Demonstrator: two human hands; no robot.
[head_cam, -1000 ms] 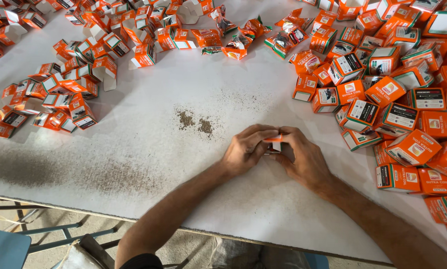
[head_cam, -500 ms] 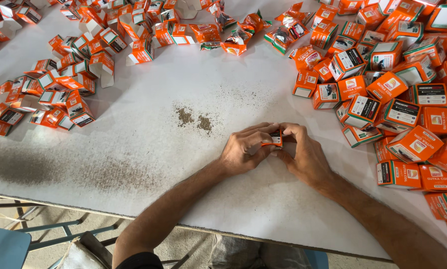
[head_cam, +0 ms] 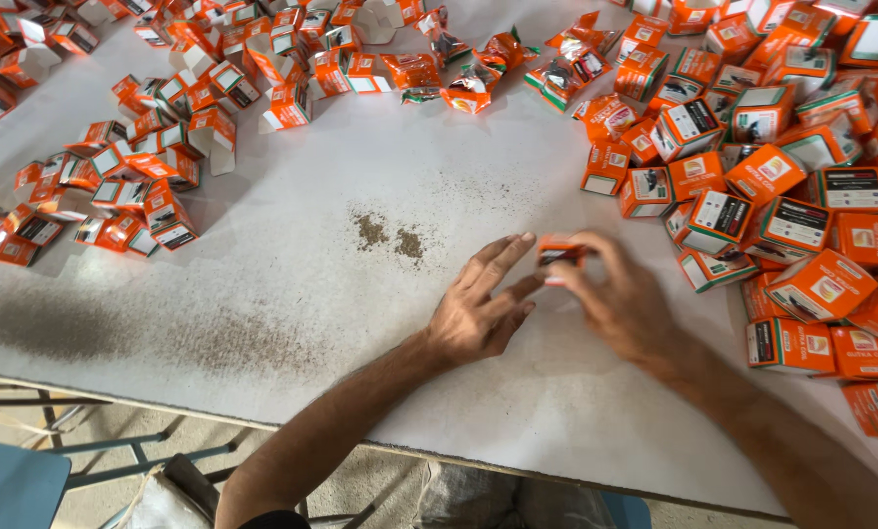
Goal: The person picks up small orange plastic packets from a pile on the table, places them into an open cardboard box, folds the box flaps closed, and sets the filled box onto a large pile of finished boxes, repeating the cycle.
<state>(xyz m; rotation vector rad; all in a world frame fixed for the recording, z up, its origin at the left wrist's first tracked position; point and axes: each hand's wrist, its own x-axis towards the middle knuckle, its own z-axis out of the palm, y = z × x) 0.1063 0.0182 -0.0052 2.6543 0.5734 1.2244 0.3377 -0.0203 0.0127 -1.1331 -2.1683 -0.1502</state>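
Small orange carton, one of many, is sitting between the two hands near the middle of the white table, just beside the big heap on the person's right. The right hand is curling its fingertips around the carton and pinching it, while the left hand is resting on the table with its fingers stretched out nearly straight, their tips touching or just meeting the carton's near side; whether they are gripping it I cannot tell. Judging by how things lie, the work is looking far from over: closed boxes are piling up thickly at the right, while flattened and open cartons are lying scattered at the left and along the far edge, with crumpled orange wrappers among them. Which pile is the finished one is not plain to see. The tabletop is showing a dusting of dark grit near its centre and a broader grey smear toward the near left edge. Below the table edge, a metal frame, a blue seat and bare ground are showing.
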